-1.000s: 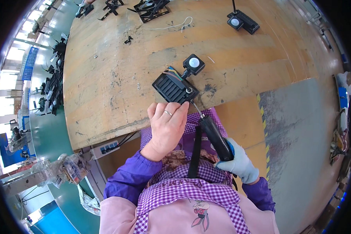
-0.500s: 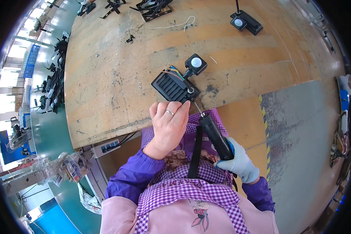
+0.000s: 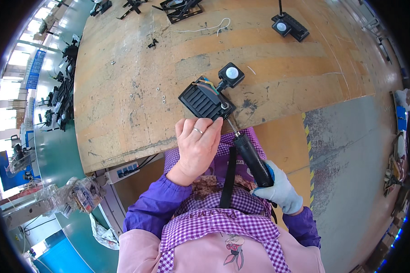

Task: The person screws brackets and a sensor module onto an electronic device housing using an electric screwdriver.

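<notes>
On the worktable lies a black floodlight (image 3: 202, 101) with a finned back, coloured wires at its far corner and a motion sensor (image 3: 232, 74) with a white round lens attached. My bare left hand (image 3: 198, 144), a ring on one finger, grips the floodlight's near edge with fingers closed; the fingertips partly hide that edge. A black electric screwdriver (image 3: 253, 159) is wrapped in my right hand (image 3: 281, 189), which wears a white and blue glove. The screwdriver's bit reaches the floodlight's near right corner, close beside my left fingertips. I cannot make out a screw there.
Another sensor light (image 3: 290, 26) lies at the table's far right. Black brackets (image 3: 182, 11) and a white string (image 3: 200, 30) are at the far side. Small nuts (image 3: 163, 99) are scattered left of the floodlight. A power strip (image 3: 128, 170) hangs below the table's left front edge.
</notes>
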{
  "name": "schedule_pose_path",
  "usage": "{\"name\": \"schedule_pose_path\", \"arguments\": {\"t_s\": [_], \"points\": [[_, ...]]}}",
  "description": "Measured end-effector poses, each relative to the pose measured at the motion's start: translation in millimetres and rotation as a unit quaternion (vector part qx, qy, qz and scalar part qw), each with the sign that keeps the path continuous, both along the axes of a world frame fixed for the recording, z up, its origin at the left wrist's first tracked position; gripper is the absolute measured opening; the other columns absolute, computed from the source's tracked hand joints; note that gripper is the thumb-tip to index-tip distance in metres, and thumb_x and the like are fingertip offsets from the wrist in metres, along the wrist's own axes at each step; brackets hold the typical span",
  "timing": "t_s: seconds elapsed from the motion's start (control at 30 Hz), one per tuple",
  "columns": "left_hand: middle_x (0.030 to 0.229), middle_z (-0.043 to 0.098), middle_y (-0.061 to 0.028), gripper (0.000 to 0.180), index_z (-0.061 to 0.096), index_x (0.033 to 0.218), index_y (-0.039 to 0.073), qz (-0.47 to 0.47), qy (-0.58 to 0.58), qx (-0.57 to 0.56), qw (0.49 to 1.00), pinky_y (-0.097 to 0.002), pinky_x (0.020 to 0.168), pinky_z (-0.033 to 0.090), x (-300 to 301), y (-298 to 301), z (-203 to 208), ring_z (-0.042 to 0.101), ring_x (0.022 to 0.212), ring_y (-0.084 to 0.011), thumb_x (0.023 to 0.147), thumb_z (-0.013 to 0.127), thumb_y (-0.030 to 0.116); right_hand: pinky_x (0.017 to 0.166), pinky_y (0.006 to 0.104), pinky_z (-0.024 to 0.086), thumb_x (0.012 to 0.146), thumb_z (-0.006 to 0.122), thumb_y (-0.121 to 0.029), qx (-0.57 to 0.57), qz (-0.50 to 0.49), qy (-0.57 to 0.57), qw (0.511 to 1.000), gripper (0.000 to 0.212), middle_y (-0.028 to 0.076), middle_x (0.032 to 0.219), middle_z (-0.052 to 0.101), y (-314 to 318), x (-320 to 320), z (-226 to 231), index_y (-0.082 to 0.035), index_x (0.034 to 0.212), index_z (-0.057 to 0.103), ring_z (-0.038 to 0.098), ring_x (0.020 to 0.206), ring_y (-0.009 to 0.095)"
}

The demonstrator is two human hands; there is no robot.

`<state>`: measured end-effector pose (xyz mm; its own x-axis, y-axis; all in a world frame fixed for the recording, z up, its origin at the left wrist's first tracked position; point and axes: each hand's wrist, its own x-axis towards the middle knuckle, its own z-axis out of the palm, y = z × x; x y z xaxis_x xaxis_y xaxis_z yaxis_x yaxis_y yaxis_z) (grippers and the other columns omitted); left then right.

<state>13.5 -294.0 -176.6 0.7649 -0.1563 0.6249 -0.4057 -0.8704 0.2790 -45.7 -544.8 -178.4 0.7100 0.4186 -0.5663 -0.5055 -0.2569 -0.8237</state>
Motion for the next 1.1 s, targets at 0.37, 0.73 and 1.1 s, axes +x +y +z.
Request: {"name": "schedule_pose_path", "arguments": {"t_s": [0.37, 0.73, 1.1], "points": [[0.087, 0.058, -0.0007, 0.03, 0.069, 0.099, 0.008, -0.012, 0.007, -0.002, 1.0, -0.0344, 0.07, 0.04, 0.8, 0.5, -0.4, 0.054, 0.078, -0.0199, 0.069, 0.074, 0.003, 0.094, 0.0293, 0.046, 0.061, 0.083, -0.013, 0.008, -0.003, 0.03, 1.0, 0.078, 0.008, 0.116, 0.063, -1.0, 1.3, 1.6, -0.001, 0.13, 0.049, 0.058, 0.106, 0.015], [0.089, 0.058, -0.0016, 0.032, 0.069, 0.1, 0.008, -0.016, 0.019, -0.012, 1.0, -0.0351, 0.071, 0.04, 0.4, 1.8, -4.1, 0.053, 0.078, -0.0208, 0.069, 0.073, 0.003, 0.093, 0.0285, 0.046, 0.061, 0.082, -0.013, -0.001, 0.007, 0.022, 1.0, 0.078, 0.008, 0.118, 0.063, -0.4, 2.0, 4.8, 0.0, 0.13, 0.049, 0.058, 0.107, 0.015], [0.086, 0.058, -0.0026, 0.03, 0.07, 0.098, 0.007, -0.018, 0.037, -0.016, 0.999, -0.0356, 0.071, 0.04, -0.9, 3.1, 1.7, 0.053, 0.078, -0.0224, 0.069, 0.071, 0.001, 0.087, 0.0269, 0.046, 0.06, 0.083, -0.014, 0.005, -0.002, 0.006, 1.0, 0.073, 0.005, 0.112, 0.062, 0.1, -1.4, 7.4, -0.002, 0.126, 0.053, 0.057, 0.097, 0.013]]}}
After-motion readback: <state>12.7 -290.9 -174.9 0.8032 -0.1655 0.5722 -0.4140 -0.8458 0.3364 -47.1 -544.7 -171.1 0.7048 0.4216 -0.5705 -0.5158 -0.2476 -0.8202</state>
